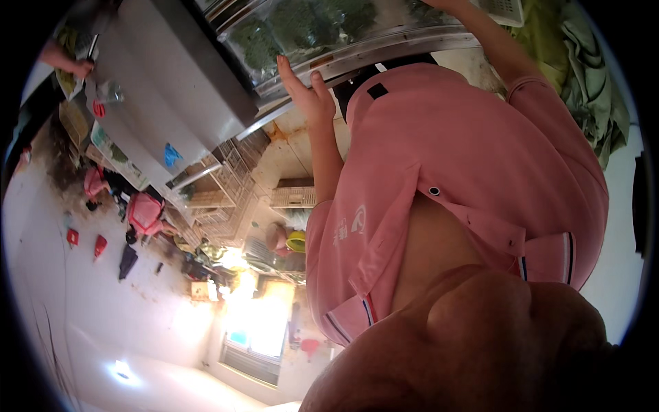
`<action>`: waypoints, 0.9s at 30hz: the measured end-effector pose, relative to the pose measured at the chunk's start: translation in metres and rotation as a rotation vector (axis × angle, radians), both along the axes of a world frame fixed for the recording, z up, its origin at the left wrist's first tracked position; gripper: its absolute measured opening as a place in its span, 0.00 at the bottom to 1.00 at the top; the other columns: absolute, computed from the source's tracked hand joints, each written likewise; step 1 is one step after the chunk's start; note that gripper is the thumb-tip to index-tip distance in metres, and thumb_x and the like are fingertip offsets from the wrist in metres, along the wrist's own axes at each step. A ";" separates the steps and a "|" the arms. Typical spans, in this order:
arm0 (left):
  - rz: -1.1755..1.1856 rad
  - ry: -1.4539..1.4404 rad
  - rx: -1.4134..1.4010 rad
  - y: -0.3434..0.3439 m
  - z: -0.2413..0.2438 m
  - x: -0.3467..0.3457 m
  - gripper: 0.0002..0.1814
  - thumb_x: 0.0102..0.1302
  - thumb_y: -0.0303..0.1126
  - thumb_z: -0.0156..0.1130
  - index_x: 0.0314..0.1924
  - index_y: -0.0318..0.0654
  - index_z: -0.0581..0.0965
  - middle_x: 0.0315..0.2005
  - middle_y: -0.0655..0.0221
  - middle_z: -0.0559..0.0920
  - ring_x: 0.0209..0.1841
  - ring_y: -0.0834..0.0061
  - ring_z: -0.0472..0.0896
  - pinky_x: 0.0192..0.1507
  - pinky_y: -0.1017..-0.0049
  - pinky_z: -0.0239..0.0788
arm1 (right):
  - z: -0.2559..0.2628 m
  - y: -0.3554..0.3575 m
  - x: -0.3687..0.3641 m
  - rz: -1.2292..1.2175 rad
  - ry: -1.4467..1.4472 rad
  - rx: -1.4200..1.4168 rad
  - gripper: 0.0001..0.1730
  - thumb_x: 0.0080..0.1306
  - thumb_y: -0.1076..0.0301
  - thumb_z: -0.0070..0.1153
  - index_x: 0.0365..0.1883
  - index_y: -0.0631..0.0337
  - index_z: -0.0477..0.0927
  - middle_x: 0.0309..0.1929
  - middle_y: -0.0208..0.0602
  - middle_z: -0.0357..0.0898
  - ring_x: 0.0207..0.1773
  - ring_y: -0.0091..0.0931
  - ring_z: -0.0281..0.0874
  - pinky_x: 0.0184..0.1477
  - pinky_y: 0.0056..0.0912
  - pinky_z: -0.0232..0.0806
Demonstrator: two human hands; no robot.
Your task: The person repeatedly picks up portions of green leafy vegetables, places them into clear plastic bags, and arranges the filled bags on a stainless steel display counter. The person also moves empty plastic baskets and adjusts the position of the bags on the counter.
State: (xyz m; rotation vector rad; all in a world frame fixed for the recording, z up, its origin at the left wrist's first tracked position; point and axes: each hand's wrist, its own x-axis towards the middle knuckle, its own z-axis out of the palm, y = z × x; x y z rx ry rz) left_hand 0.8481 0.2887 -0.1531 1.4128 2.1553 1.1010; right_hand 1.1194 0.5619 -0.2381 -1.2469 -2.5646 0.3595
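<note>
My left hand (311,100) is raised at the near edge of a metal-framed tray (370,46), fingers and thumb apart, holding nothing. Just past its fingertips, clear plastic bags (304,33) of dark green leafy material lie side by side in the tray. My right hand (437,3) is cut off by the top of the picture beyond the tray; its fingers cannot be seen, nor whether it grips anything. My pink polo shirt (463,134) fills the middle, pressed close to the tray.
A stainless steel surface (180,77) adjoins at left, with a blue plastic scrap (171,154). Another person's hand (80,67) grips a rod-like thing at its far side. Plastic crates (226,180) stand on the floor. Green cloth (587,87) hangs at right beside a white basket (509,11).
</note>
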 end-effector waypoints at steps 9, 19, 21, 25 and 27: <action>0.319 -0.026 0.218 -0.065 0.048 -0.084 0.29 0.81 0.44 0.47 0.71 0.27 0.62 0.64 0.50 0.73 0.63 0.57 0.77 0.63 0.61 0.67 | -0.009 -0.152 -0.062 0.498 -0.078 -0.363 0.25 0.68 0.53 0.61 0.62 0.46 0.73 0.56 0.33 0.77 0.49 0.35 0.82 0.45 0.43 0.78; 0.457 0.156 0.440 -0.184 0.097 -0.264 0.33 0.78 0.50 0.54 0.70 0.30 0.64 0.54 0.54 0.83 0.57 0.62 0.81 0.58 0.64 0.73 | -0.013 -0.234 -0.137 0.507 -0.170 -0.390 0.22 0.68 0.65 0.58 0.61 0.47 0.74 0.52 0.35 0.77 0.49 0.38 0.82 0.45 0.46 0.77; 0.560 0.128 0.287 -0.234 0.110 -0.322 0.37 0.73 0.49 0.64 0.71 0.33 0.64 0.57 0.54 0.81 0.60 0.58 0.80 0.61 0.61 0.72 | 0.022 -0.258 -0.154 0.406 -0.181 -0.511 0.22 0.66 0.66 0.58 0.60 0.48 0.75 0.54 0.34 0.77 0.50 0.38 0.81 0.47 0.44 0.77; 0.487 0.256 -0.349 -0.300 0.118 -0.398 0.45 0.62 0.43 0.74 0.75 0.43 0.63 0.66 0.51 0.73 0.70 0.55 0.70 0.69 0.57 0.65 | 0.007 -0.276 -0.210 0.219 0.077 -0.041 0.26 0.63 0.68 0.60 0.61 0.53 0.75 0.60 0.35 0.74 0.59 0.37 0.77 0.55 0.40 0.74; 0.359 0.359 -0.498 -0.310 0.097 -0.433 0.50 0.56 0.44 0.79 0.76 0.47 0.62 0.69 0.51 0.69 0.74 0.51 0.63 0.71 0.55 0.62 | 0.000 -0.285 -0.216 0.154 -0.024 0.012 0.27 0.62 0.70 0.60 0.62 0.56 0.74 0.63 0.38 0.73 0.64 0.39 0.73 0.60 0.40 0.71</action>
